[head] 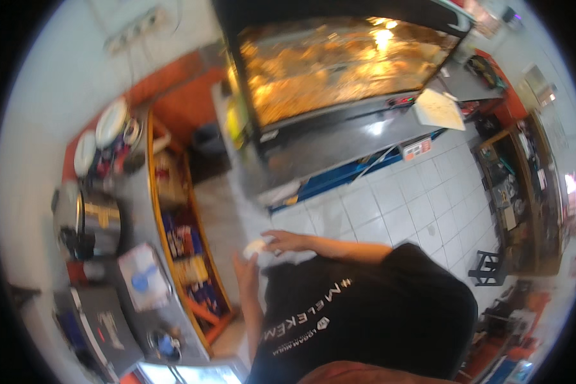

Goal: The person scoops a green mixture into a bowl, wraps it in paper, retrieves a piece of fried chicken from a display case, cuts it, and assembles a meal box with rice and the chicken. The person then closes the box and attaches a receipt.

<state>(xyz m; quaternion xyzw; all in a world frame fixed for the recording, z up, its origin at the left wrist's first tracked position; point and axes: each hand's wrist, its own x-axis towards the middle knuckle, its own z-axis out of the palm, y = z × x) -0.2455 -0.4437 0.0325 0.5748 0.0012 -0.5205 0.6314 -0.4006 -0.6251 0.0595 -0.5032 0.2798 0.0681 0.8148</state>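
Observation:
A small pale, rounded item (255, 247) is between my two hands, in front of my black T-shirt; blur hides what it is. My right hand (286, 241) reaches in from the right, its fingertips at the item's edge. My left hand (246, 263) comes up from below, with its thumb and fingers spread near the item's lower side. Which hand carries its weight cannot be told. Ahead stands a lit glass display case (336, 72) full of golden food, on a dark metal counter (317, 156).
A white cutting board (439, 109) lies on the counter's right end. At left, a counter (141, 211) with open shelves bears plates (111, 123), a large metal pot (101, 216) and a white tray (144, 278). A black stool (487, 268) stands on the tiled floor at right.

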